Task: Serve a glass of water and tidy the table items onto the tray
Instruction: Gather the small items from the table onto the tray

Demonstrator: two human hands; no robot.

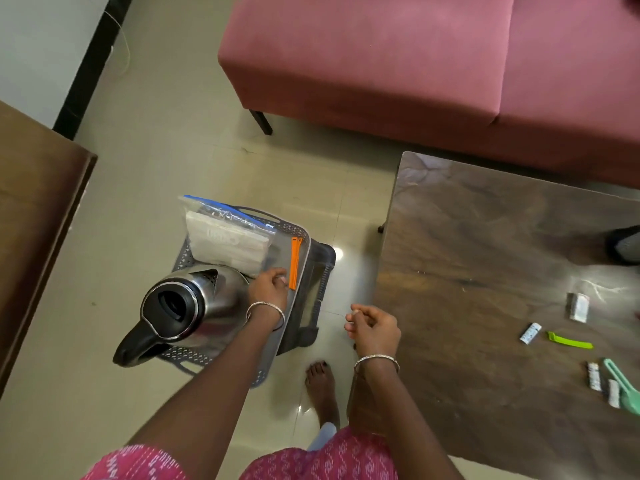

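Observation:
A grey perforated tray [306,237] sits on a dark stool [313,306] on the floor. On it stand a steel kettle [211,299] with a black handle, a zip bag [228,237] with white contents and an orange clip [294,263]. My left hand [266,285] hovers over the tray, its bent fingertips on the bag just left of the orange clip. My right hand [374,329] hangs in the air between the tray and the wooden table [485,254], fingers loosely curled with nothing seen in them. On the table lie a green clip [569,340], a teal clip [621,386] and small white sachets [530,333].
A pink sofa [415,64] stands behind the table. Brown wooden furniture [34,220] fills the left edge. A dark object [625,245] pokes in at the table's right edge. My bare foot [322,386] is on the tiled floor between stool and table.

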